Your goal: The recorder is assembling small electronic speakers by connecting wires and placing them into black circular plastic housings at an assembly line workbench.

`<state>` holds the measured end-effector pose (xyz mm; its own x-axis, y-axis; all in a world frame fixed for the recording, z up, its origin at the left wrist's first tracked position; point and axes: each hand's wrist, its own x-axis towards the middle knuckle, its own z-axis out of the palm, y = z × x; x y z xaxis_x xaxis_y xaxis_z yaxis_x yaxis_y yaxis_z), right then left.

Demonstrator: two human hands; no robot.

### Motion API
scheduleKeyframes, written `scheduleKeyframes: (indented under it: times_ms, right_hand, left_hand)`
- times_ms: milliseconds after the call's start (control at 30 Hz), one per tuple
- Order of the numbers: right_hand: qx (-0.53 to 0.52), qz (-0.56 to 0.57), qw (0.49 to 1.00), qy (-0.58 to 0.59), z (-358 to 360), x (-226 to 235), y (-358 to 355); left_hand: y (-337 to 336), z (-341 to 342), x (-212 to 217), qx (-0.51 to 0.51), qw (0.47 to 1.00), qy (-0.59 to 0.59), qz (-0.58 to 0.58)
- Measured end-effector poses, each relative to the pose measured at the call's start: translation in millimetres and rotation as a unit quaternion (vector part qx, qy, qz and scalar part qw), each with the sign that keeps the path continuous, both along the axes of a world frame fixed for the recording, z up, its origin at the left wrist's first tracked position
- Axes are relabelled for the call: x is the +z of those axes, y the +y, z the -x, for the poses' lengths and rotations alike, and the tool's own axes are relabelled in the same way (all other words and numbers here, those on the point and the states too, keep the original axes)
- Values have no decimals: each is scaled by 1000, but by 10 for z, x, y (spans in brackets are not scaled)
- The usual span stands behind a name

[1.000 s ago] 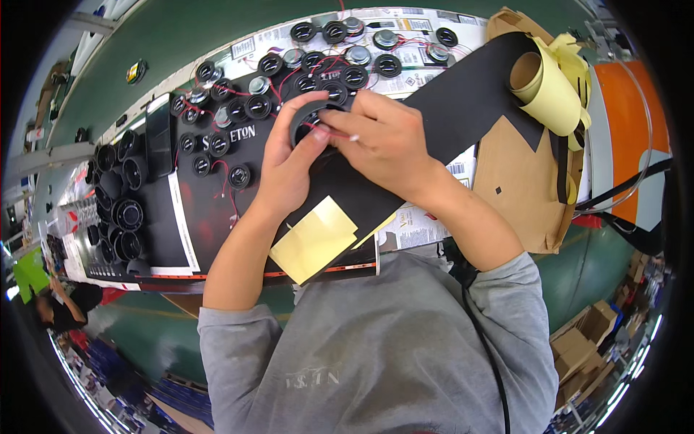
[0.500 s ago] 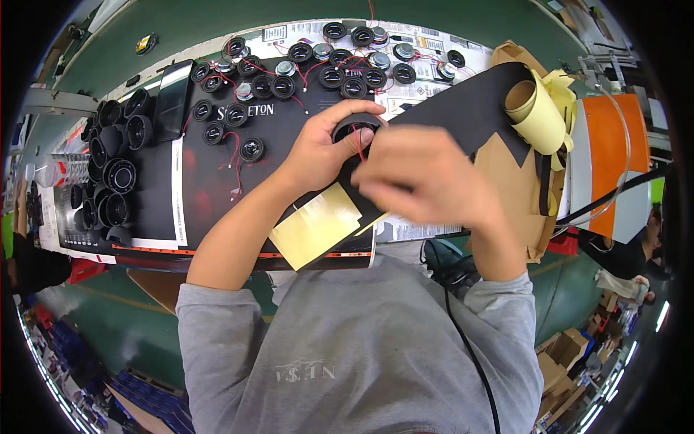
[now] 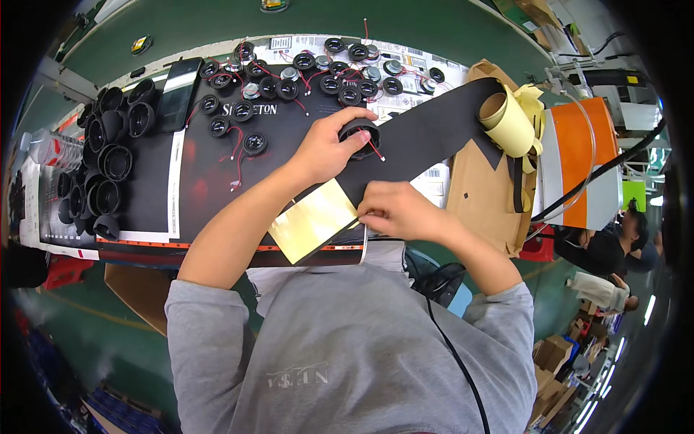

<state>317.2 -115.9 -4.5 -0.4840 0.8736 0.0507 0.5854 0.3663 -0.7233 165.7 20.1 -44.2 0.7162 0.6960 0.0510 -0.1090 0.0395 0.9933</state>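
Since the earlier frame, the right hand (image 3: pixel 401 211) has been drawn back from the small speaker toward the body, and it is now pinched on the near end of the black strip (image 3: pixel 426 134), where the yellow backing paper (image 3: pixel 312 220) is peeled away. The fingers (image 3: pixel 370 217) of this hand are closed on the strip edge. The left hand (image 3: pixel 329 148) is kept on the small round black speaker (image 3: pixel 359 132), its fingers curled around the rim, and the speaker is pressed onto the strip. A red wire is seen at the speaker. The strip is stretched to the right, up to a yellowish roll (image 3: pixel 510 119) lying on brown cardboard (image 3: pixel 481 192). More small speakers (image 3: pixel 289 79) with red wires are spread on the dark mat on the table (image 3: pixel 217 25), and black rings (image 3: pixel 108 159) are stacked at the left
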Motion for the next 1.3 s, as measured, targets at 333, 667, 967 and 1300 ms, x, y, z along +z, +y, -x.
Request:
scheduleKeyframes:
  times_ms: [333, 667, 967, 1300]
  right_hand:
    - [-107, 145, 983, 46, 12, 41, 62]
    - [-210, 126, 963, 114, 34, 115, 165]
    - [-295, -80, 946, 111, 100, 101, 547]
    - [-396, 58, 879, 260, 39, 7, 732]
  left_hand:
    - [-47, 42, 105, -15, 997, 15, 73]
    - [14, 27, 48, -26, 990, -34, 136]
    - [46, 42, 98, -5, 996, -19, 86]
    - [65, 80, 5, 28, 999, -33, 31]
